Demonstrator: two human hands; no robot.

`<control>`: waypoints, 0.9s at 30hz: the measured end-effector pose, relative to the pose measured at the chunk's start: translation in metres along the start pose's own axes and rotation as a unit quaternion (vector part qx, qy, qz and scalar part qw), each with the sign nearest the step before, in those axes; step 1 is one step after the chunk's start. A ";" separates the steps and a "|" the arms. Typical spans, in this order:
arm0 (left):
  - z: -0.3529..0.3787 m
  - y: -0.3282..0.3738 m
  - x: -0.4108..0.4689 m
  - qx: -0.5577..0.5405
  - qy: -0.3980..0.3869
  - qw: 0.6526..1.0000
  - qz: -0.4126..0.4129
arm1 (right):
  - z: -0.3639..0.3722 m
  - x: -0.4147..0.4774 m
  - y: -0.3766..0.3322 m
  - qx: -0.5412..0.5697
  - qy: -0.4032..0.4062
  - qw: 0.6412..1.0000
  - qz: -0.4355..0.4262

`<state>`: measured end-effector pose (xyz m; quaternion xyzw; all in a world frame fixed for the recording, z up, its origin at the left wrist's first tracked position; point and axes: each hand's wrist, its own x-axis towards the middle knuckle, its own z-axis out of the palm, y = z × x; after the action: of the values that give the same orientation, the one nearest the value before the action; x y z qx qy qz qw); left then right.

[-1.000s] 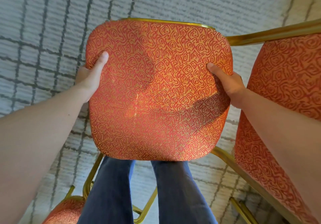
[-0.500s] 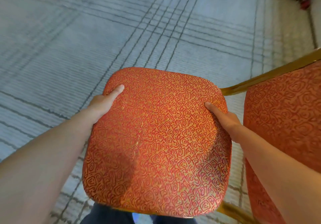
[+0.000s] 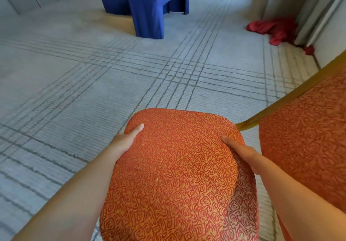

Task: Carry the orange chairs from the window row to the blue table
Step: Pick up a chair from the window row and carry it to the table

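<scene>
- Head view: the chair (image 3: 179, 175) is seen as one orange upholstered pad, low centre, between both forearms. Whether this pad is seat or back cannot be told, and the legs are hidden beneath it.
- The left hand (image 3: 124, 143) is clamped on the pad's left edge, thumb laid on the fabric face, fingers hidden behind the edge.
- The right hand (image 3: 241, 154) is clamped on the right edge in the same way, thumb on the face, fingers out of sight.
- The pad lies between the two grips. The hands are set opposite each other on its far half, so most of the pad extends back toward the body.
- Handling, as judged: soft padding that gives under the thumbs, woven fabric with good friction, a stiff frame, moderate weight. Hold is best taken on the firm edges, with both hands.
- A second chair (image 3: 309, 147) stands at the right. Its gold rail (image 3: 280, 101) ends just beside the held pad's far right corner, and contact cannot be told. A knock is judged possible.
- The table (image 3: 148, 12) is seen far off, well apart from the chair across the carpet (image 3: 74, 91).
- A red cloth (image 3: 273, 29) lies by the right wall.
</scene>
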<state>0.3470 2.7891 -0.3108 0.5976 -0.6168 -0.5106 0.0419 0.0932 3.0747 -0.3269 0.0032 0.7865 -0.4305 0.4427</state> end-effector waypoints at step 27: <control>0.025 0.132 0.161 0.012 0.002 0.998 0.063 | 0.003 0.141 -0.129 0.062 0.042 0.997 -0.022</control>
<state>0.1930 2.6472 -0.3227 0.5588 -0.6594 -0.4983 0.0681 -0.0400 2.9389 -0.3390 0.0313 0.7760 -0.4877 0.3988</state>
